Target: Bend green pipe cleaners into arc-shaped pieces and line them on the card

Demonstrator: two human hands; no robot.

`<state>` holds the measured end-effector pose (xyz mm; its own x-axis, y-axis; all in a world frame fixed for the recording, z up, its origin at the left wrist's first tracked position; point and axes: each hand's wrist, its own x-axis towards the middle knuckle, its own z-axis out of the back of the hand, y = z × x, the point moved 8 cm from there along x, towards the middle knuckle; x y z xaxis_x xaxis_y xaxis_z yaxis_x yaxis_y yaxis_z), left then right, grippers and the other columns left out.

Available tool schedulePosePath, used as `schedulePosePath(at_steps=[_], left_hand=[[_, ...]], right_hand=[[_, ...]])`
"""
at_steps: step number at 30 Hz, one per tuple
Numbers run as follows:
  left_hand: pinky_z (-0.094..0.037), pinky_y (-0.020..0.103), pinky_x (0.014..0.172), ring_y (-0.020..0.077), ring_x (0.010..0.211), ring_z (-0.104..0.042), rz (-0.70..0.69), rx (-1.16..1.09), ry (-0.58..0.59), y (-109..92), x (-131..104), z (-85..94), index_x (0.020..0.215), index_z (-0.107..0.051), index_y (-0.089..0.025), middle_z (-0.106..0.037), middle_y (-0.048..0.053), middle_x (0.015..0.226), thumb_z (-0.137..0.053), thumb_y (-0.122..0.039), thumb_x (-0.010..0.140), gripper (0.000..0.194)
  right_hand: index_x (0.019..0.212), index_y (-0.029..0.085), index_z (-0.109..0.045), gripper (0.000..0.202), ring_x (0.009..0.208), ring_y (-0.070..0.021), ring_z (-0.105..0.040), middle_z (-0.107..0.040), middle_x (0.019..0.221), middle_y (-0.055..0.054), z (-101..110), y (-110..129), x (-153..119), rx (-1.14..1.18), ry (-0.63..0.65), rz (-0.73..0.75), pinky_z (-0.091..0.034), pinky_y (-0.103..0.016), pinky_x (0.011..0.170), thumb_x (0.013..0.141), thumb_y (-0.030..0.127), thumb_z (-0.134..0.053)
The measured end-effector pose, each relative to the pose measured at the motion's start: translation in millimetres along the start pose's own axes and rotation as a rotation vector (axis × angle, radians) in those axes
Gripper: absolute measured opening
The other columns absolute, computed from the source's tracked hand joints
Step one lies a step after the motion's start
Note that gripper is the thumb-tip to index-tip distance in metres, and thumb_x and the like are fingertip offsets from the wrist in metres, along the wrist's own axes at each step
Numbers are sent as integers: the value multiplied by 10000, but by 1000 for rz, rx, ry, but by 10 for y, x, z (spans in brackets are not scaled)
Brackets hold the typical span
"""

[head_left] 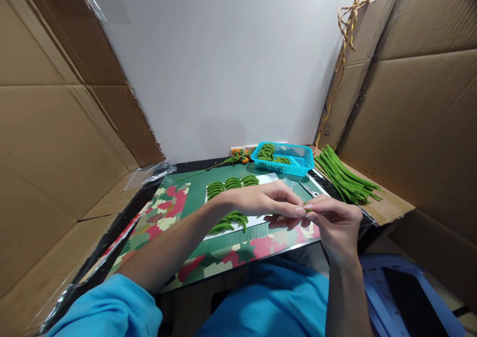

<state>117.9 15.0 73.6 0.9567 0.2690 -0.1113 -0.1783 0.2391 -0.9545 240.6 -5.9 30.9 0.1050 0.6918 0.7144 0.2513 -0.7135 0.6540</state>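
In front of my body both hands meet over the table's right front part. My left hand is closed, thumb and fingers pinching one end of a short green pipe cleaner. My right hand pinches the same piece from the right; most of it is hidden by the fingers. Below and left of my left hand, a white sheet carries several groups of curved green pipe-cleaner pieces, some covered by my left wrist. A pair of scissors lies just beyond my fingers, partly hidden.
A blue plastic basket at the back holds more curved green pieces. Left of it lies an orange-flowered stem. Long green pipe cleaners lie bundled on cardboard at right. Cardboard walls flank the green table mat; a blue stool stands lower right.
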Motion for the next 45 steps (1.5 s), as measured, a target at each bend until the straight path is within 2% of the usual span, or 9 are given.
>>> schedulePosePath(at_steps=[5,9,11,14,19,27,31,35,45], left_hand=[[-389,250,485,112,544,-492,8,-40,6,63,13,10,855,-695,-158,-541,-5,661,-625,-531,1028,417],[-414,224,466,96,530,-547,1,-160,-141,134,27,129,1014,-575,-207,-621,-8,824,-705,-556,972,375],[-449,223,509,81,530,-556,19,-188,-155,164,31,141,1131,-539,-239,-652,-5,905,-704,-556,976,390],[-499,249,584,93,578,-586,52,-163,-130,183,39,134,1226,-586,-225,-665,21,931,-607,-583,1029,409],[-510,257,625,121,680,-613,39,-88,-99,194,62,164,1149,-700,-179,-680,70,995,-484,-589,1079,469],[-354,206,444,86,495,-459,53,-58,-131,257,74,168,937,-627,-165,-545,-20,696,-516,-605,1060,470],[-323,214,413,90,430,-407,-2,37,-158,195,65,150,1042,-684,-153,-480,-54,578,-512,-596,1066,476],[-331,223,433,83,417,-398,-47,119,-177,140,56,142,1113,-750,-127,-460,-55,553,-485,-538,1095,489],[-329,220,432,87,421,-392,-73,103,-165,106,47,131,1167,-769,-128,-452,-56,537,-515,-531,1084,484]], right_hand=[[906,268,-858,109,566,-173,-705,-789,790,-29,1,-13,-13,-21,-37,29,-541,-275,467,868,166,-852],[909,253,-841,85,529,-139,-666,-755,787,-10,80,-69,-16,-19,-141,45,-516,-268,475,890,172,-828],[908,238,-835,61,518,-132,-655,-736,765,-3,135,-95,-17,-12,-201,41,-493,-257,464,885,181,-835],[902,205,-826,41,486,-122,-634,-701,706,10,216,-149,-19,-21,-280,-14,-471,-247,458,873,205,-853],[880,184,-818,91,471,-114,-615,-697,668,14,286,-224,-29,-15,-333,-102,-470,-247,477,852,245,-879],[870,174,-818,114,475,-113,-604,-667,606,21,280,-247,-7,-32,-315,-125,-461,-238,484,838,260,-886],[850,174,-819,141,456,-106,-588,-675,615,15,291,-256,3,-6,-316,-135,-459,-234,460,824,288,-900],[853,186,-828,132,447,-100,-583,-694,633,10,278,-251,10,25,-313,-127,-471,-231,448,822,288,-904],[853,196,-828,132,434,-82,-522,-677,644,12,239,-276,-17,39,-338,-104,-392,-212,388,814,287,-914]])
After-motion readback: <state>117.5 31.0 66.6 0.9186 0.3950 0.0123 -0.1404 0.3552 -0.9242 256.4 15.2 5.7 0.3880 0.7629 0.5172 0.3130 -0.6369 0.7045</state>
